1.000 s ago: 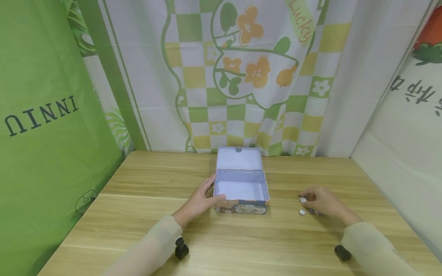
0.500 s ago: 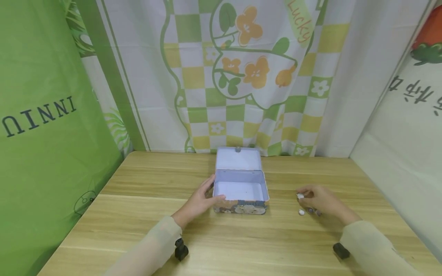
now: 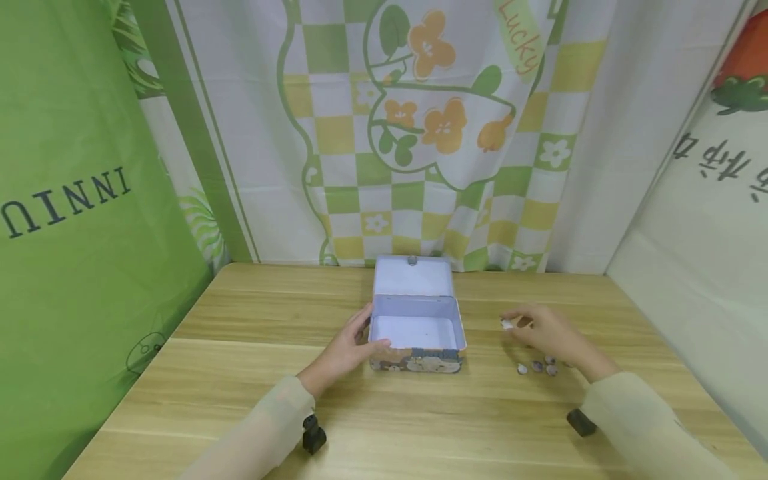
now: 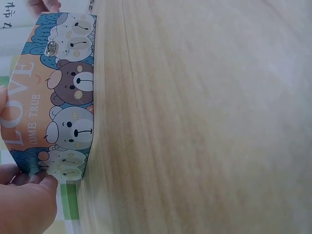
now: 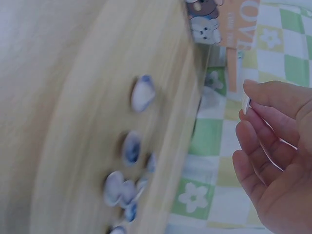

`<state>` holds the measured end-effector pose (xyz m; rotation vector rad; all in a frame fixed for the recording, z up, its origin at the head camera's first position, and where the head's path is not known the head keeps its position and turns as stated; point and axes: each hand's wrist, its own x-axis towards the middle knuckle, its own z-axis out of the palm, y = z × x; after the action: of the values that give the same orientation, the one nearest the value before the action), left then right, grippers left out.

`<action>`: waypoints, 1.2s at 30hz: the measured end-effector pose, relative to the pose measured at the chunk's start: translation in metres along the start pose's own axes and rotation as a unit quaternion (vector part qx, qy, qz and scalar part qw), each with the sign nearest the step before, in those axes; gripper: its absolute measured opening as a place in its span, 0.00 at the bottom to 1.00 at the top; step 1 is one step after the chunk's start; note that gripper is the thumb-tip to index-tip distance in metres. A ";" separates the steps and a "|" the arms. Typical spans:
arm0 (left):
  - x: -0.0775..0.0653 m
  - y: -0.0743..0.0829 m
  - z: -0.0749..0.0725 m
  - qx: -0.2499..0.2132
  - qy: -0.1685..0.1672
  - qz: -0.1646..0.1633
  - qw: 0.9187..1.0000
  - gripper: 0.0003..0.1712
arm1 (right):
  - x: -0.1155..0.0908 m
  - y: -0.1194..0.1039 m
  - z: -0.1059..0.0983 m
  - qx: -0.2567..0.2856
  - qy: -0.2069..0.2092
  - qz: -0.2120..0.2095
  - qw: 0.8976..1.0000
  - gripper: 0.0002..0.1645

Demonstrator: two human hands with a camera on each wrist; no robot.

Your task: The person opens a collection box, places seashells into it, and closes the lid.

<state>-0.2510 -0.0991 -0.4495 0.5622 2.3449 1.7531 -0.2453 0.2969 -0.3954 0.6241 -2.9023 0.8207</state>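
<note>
Box and shells are on a bench, with a cloth hanging behind. The cloth is softly creased and printed with green, yellow and white checks, orange flowers and the word "Lucky". The bench has a smooth, pale yellow-brown wood-grain top. The box stands toward its back edge: rectangular, rounded at the corners, with thin walls that look like metal. Its lid is tipped back, and the smooth inside is pale lilac. Bear faces and "LOVE COME TRUE" are printed on the orange and blue front.

The left hand is clamped on the box's left side, thumb at the front rim, fingers along the wall. The right hand, raised above the bench to the right of the box, has thumb and forefinger together, pinching one white shell; its other fingers are loosely bent. The remaining shells lie loose near this hand, small and rounded to oval, whitish with purple-blue patches, some touching. A small metal catch sits at the lid's edge.
</note>
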 end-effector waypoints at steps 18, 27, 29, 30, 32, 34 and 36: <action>-0.002 0.000 0.001 -0.041 -0.004 -0.015 0.999 0.55 | 0.033 -0.038 0.015 0.033 0.009 -0.036 0.999 0.17; -0.001 -0.003 0.001 -0.034 0.002 -0.013 0.999 0.51 | 0.052 -0.058 0.034 0.070 -0.005 -0.063 0.996 0.18; -0.001 -0.003 0.001 -0.030 0.003 -0.016 0.999 0.52 | 0.056 -0.063 0.039 0.073 -0.010 -0.069 0.995 0.18; -0.001 -0.003 0.001 -0.029 0.002 -0.015 0.999 0.53 | 0.057 -0.065 0.042 0.072 -0.012 -0.071 0.995 0.18; 0.000 -0.003 0.000 -0.029 0.000 -0.013 0.999 0.53 | 0.061 -0.069 0.048 0.074 -0.016 -0.077 0.994 0.17; 0.000 -0.002 0.000 -0.029 -0.002 -0.008 1.000 0.54 | 0.065 -0.073 0.054 0.073 -0.019 -0.087 0.993 0.17; 0.001 -0.002 0.000 -0.029 -0.006 -0.005 1.000 0.54 | 0.068 -0.076 0.059 0.077 -0.022 -0.098 0.992 0.17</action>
<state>-0.2521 -0.0988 -0.4515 0.5496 2.2768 1.8032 -0.2747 0.1829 -0.3974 0.9353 -2.7739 1.0205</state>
